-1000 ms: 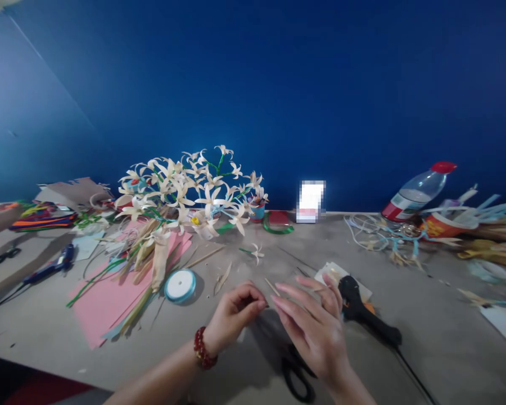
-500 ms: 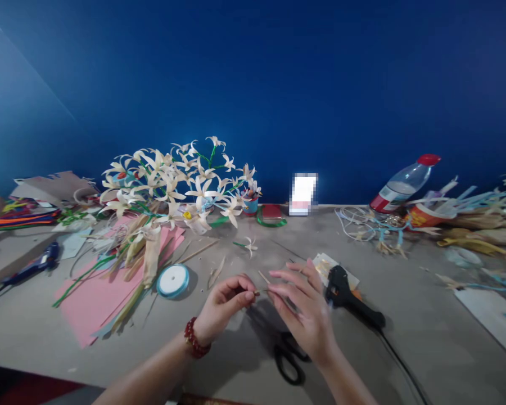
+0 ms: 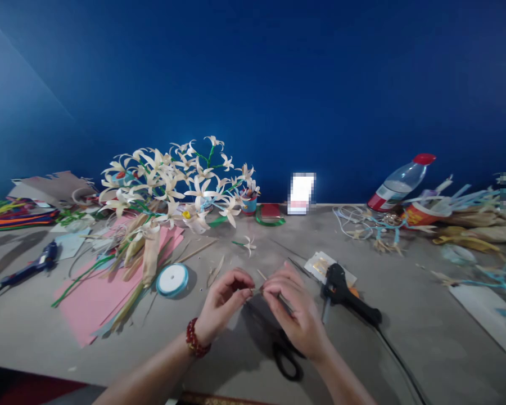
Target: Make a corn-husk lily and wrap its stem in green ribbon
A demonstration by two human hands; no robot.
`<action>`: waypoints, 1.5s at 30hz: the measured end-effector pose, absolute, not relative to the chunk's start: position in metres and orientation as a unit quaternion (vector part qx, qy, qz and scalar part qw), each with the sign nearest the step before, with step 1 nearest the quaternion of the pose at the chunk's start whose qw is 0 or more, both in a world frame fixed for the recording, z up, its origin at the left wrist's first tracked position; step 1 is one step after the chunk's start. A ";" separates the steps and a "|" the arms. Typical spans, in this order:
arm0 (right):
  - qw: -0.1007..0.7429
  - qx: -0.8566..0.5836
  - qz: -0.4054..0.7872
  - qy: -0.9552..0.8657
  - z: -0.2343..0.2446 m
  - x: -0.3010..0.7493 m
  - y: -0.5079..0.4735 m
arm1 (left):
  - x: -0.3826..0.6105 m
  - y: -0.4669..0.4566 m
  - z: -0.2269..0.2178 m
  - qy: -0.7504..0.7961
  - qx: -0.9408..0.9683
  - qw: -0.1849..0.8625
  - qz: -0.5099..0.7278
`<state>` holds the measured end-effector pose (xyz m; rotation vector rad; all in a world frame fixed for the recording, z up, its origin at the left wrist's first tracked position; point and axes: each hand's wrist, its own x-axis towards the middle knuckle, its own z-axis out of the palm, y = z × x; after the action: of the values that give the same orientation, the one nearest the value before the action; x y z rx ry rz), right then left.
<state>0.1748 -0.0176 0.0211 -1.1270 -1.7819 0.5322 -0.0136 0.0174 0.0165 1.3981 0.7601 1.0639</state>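
My left hand [image 3: 230,298], with a red beaded bracelet [image 3: 197,337] at the wrist, pinches something tiny between thumb and forefinger. Close beside it, the fingers of my right hand [image 3: 295,312] are drawn together in a pinch too. What the fingertips hold is too small and covered to name. Below my right hand lies a pair of scissors, its black handles [image 3: 287,363] partly hidden by the palm. A single white flower [image 3: 249,246] with a short green stem rests on the table beyond my hands. To the right is a black glue gun [image 3: 349,298] with its cord.
A blue-edged ribbon spool [image 3: 172,279] and pink paper [image 3: 90,304] under dry husks lie left. Behind stands a bunch of white flowers [image 3: 202,188]. A blue glue gun [image 3: 34,265] is far left. A tilted bottle [image 3: 400,183] and red cup [image 3: 425,214] stand right.
My right hand has moved left toward my left hand, and its spread fingers have closed into a pinch. Another person's hand at the far left edge has gone from view.
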 end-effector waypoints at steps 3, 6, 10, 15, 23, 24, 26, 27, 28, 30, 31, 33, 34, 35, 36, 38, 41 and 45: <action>0.465 -0.458 0.213 -0.727 0.022 0.174 -0.018 | -0.014 0.017 0.019 0.325 0.670 0.486 0.457; 0.480 -0.456 0.239 -0.710 0.021 0.175 -0.019 | -0.014 0.019 0.020 0.349 0.705 0.429 0.444; 0.497 -0.451 0.340 -0.659 0.021 0.175 -0.020 | -0.014 0.020 0.018 0.363 0.705 0.419 0.441; 0.485 -0.442 0.420 -0.627 0.020 0.172 -0.019 | -0.014 0.017 0.012 0.357 0.687 0.434 0.461; 0.453 -0.491 0.253 -0.700 0.011 0.176 -0.017 | -0.008 0.017 0.014 0.400 0.573 0.531 0.479; 0.452 -0.499 0.231 -0.703 0.010 0.177 -0.017 | -0.008 0.018 0.014 0.400 0.564 0.539 0.481; 0.458 -0.511 0.189 -0.703 0.009 0.178 -0.017 | -0.007 0.018 0.014 0.396 0.554 0.550 0.483; 0.462 -0.513 0.170 -0.703 0.010 0.178 -0.017 | -0.006 0.018 0.014 0.392 0.553 0.555 0.482; 0.465 -0.513 0.154 -0.705 0.010 0.177 -0.017 | -0.006 0.018 0.013 0.388 0.554 0.559 0.479; 0.466 -0.506 0.146 -0.711 0.012 0.176 -0.017 | -0.007 0.018 0.010 0.384 0.558 0.565 0.471; 0.464 -0.502 0.157 -0.713 0.013 0.175 -0.017 | -0.007 0.017 0.009 0.384 0.559 0.566 0.469; 0.457 -0.492 0.194 -0.715 0.014 0.173 -0.017 | -0.008 0.017 0.007 0.385 0.560 0.563 0.470; 0.457 -0.487 0.217 -0.712 0.015 0.172 -0.018 | -0.008 0.018 0.006 0.386 0.560 0.562 0.471; 0.461 -0.483 0.239 -0.706 0.015 0.172 -0.019 | -0.008 0.018 0.006 0.386 0.562 0.560 0.470; 0.467 -0.480 0.261 -0.695 0.015 0.172 -0.019 | -0.008 0.018 0.006 0.386 0.565 0.559 0.469; 0.469 -0.491 0.315 -0.663 0.016 0.172 -0.021 | -0.008 0.019 0.007 0.385 0.577 0.550 0.465; 0.437 -0.517 0.429 -0.598 0.017 0.171 -0.022 | -0.010 0.019 0.008 0.383 0.598 0.526 0.468; 0.423 -0.459 0.608 -0.490 0.017 0.170 -0.022 | -0.012 0.017 0.007 0.381 0.617 0.499 0.476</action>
<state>0.1704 -0.0223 0.0173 -1.1494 -1.2260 1.5219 -0.0121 0.0174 0.0069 1.4920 0.9218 1.1508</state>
